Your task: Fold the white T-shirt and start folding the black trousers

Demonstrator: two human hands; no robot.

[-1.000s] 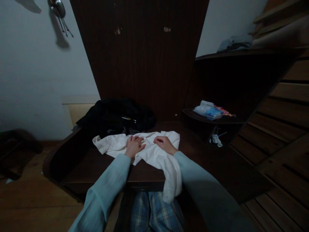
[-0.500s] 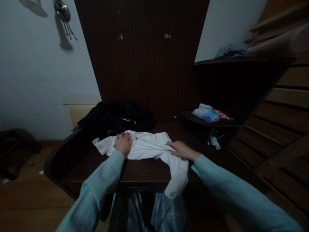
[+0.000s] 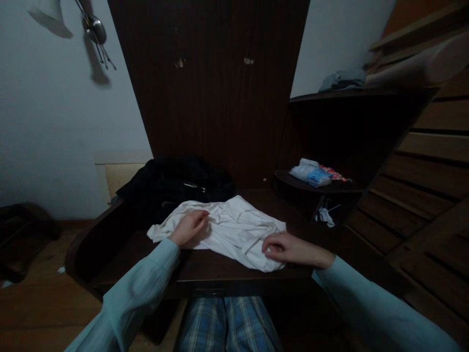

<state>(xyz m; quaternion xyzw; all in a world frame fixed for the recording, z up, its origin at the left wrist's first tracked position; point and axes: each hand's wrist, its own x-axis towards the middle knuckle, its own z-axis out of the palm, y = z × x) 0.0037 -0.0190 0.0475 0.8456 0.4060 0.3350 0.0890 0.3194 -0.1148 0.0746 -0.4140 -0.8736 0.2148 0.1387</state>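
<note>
A white garment (image 3: 230,230), which looks like a long-sleeved shirt, lies rumpled on a dark wooden desk (image 3: 120,264). Over its left part is my left hand (image 3: 191,227), fingers bent and thumb a little apart, with a shadow on the cloth beneath. My right hand (image 3: 284,248) is at the garment's right end, its fingers loosely curled and the thumb apart from them. No cloth shows clearly gripped in either hand. Both fingertips are close to the fabric; whether they touch it is hard to tell.
Black clothing (image 3: 172,181) is heaped behind the garment. On the right, a small shelf (image 3: 293,183) bears a blue-and-white plastic packet (image 3: 311,173). Folded cloth (image 3: 342,79) lies on the upper shelf. The desk has a raised left side (image 3: 82,249), and a wall lamp (image 3: 95,30) hangs upper left.
The sleeve that hung over the desk's front edge now lies up on the desk with the garment, which is more spread out. My right hand has let go and moved down and right; my left hand has lifted from lying flat.
</note>
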